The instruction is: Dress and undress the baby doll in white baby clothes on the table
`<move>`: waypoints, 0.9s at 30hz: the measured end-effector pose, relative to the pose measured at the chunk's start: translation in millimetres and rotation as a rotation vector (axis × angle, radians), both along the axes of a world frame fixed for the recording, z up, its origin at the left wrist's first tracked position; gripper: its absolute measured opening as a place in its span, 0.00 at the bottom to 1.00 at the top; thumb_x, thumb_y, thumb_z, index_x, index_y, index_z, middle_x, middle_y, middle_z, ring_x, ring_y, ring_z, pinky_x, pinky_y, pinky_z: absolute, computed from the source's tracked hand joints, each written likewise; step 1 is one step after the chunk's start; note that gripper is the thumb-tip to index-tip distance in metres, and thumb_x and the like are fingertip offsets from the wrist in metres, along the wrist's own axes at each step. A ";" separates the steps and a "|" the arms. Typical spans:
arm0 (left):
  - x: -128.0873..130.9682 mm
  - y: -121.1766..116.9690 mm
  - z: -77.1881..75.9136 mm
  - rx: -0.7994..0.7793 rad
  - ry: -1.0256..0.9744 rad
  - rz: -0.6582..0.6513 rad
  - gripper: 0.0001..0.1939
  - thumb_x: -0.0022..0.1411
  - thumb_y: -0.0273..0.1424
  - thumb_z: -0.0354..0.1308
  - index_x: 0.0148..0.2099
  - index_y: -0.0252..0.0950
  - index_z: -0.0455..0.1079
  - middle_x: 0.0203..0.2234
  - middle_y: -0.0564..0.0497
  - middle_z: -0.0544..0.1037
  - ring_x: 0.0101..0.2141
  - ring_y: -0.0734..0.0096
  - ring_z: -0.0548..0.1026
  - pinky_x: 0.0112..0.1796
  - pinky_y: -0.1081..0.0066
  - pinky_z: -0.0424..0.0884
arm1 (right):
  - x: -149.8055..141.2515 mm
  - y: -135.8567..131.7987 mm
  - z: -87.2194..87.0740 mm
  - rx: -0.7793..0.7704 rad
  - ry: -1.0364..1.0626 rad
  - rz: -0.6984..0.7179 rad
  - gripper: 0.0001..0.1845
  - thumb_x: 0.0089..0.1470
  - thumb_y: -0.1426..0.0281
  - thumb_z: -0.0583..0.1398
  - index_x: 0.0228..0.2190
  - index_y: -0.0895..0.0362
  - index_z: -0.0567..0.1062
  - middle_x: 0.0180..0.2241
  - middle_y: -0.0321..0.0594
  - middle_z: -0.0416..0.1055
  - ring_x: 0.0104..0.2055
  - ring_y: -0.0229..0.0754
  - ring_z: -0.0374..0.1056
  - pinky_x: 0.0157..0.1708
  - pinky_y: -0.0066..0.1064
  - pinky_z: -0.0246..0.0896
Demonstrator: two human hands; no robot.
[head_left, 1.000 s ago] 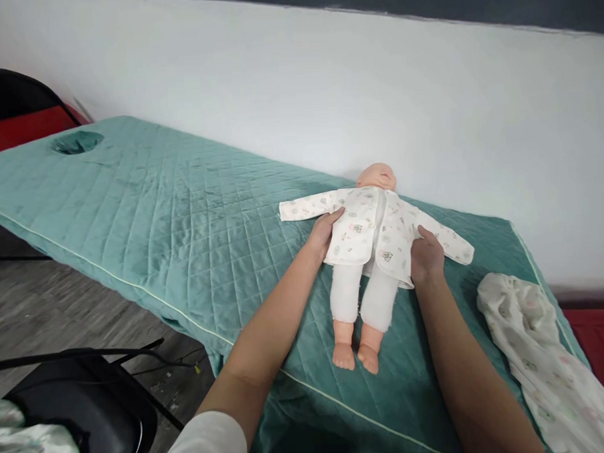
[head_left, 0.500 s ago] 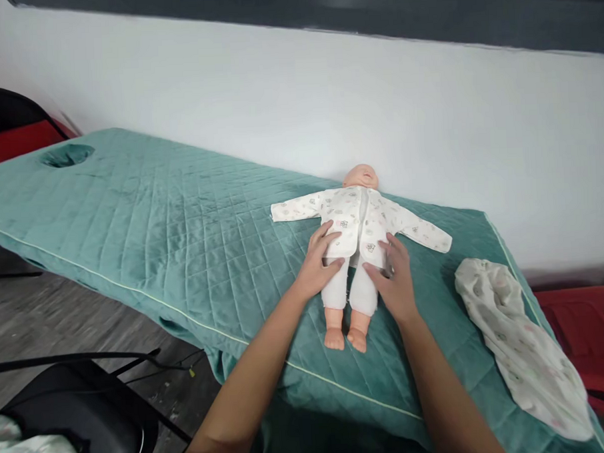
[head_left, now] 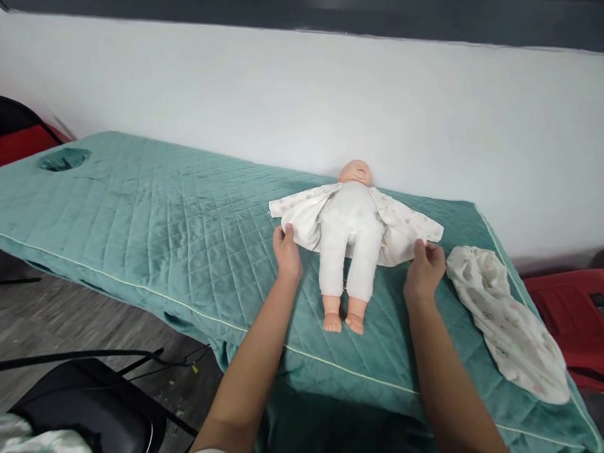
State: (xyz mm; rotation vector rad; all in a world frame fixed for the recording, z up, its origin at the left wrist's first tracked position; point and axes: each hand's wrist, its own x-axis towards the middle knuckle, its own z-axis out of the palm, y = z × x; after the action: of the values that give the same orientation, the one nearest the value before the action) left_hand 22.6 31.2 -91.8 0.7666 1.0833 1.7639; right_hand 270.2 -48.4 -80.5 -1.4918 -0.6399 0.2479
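Observation:
A baby doll (head_left: 351,234) lies on its back on a teal quilted massage table (head_left: 171,219), head toward the wall, feet toward me. Its white printed jacket (head_left: 306,219) is spread wide apart, showing the white cloth body. My left hand (head_left: 286,252) pinches the jacket's left flap beside the doll. My right hand (head_left: 423,269) pinches the right flap's lower edge. Both hands are closed on the fabric, one on each side of the doll.
A second printed white garment (head_left: 506,324) lies crumpled on the table's right end. A black chair (head_left: 84,409) with cloth on it stands at lower left. Red items (head_left: 576,308) sit at right beyond the table, another red object at far left.
The jacket was closed over the doll's chest with my hands resting on it. Now both hands have moved outward and pulled the two flaps apart.

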 end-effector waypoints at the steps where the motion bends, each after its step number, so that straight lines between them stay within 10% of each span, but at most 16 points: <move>1: -2.8 1.9 -2.1 -0.004 -0.045 0.022 0.17 0.61 0.44 0.60 0.31 0.38 0.61 0.24 0.59 0.63 0.26 0.79 0.62 0.30 0.77 0.63 | 7.7 -4.2 -1.9 0.017 0.086 -0.018 0.16 0.52 0.54 0.61 0.32 0.53 0.67 0.27 0.31 0.64 0.30 0.38 0.63 0.34 0.32 0.66; 7: -8.5 2.4 -8.4 0.042 0.067 0.154 0.13 0.59 0.39 0.63 0.37 0.37 0.64 0.30 0.56 0.65 0.30 0.78 0.64 0.32 0.76 0.63 | 24.6 -44.7 -1.8 -0.031 0.177 0.092 0.13 0.50 0.58 0.63 0.30 0.53 0.69 0.25 0.30 0.66 0.27 0.36 0.64 0.31 0.31 0.66; 14: -13.7 -8.6 -10.6 0.066 0.130 0.166 0.12 0.57 0.29 0.61 0.41 0.38 0.62 0.32 0.56 0.64 0.30 0.78 0.64 0.34 0.75 0.62 | 62.1 -81.1 11.4 -0.229 -0.345 0.128 0.14 0.54 0.59 0.60 0.38 0.55 0.73 0.37 0.41 0.73 0.38 0.44 0.68 0.45 0.42 0.65; 19: -19.6 -21.0 -13.4 0.081 0.204 0.149 0.10 0.57 0.29 0.61 0.40 0.38 0.64 0.31 0.56 0.63 0.31 0.77 0.64 0.36 0.74 0.64 | 126.0 -86.7 22.3 -0.346 -0.700 0.131 0.18 0.46 0.67 0.64 0.41 0.56 0.73 0.50 0.51 0.70 0.58 0.56 0.61 0.62 0.54 0.47; 27: -23.9 -38.7 -11.9 0.072 0.312 0.080 0.05 0.58 0.27 0.58 0.38 0.39 0.66 0.29 0.56 0.66 0.30 0.76 0.65 0.36 0.74 0.63 | 178.1 -67.8 37.7 -0.524 -0.171 0.099 0.23 0.26 0.73 0.75 0.26 0.56 0.72 0.31 0.46 0.73 0.47 0.60 0.68 0.51 0.50 0.55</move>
State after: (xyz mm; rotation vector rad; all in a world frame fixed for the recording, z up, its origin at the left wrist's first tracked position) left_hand -1.3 -7.5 -103.6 1.0824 1.2745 1.7970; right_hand 448.3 -116.3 -42.8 -2.0011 -0.8289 0.3880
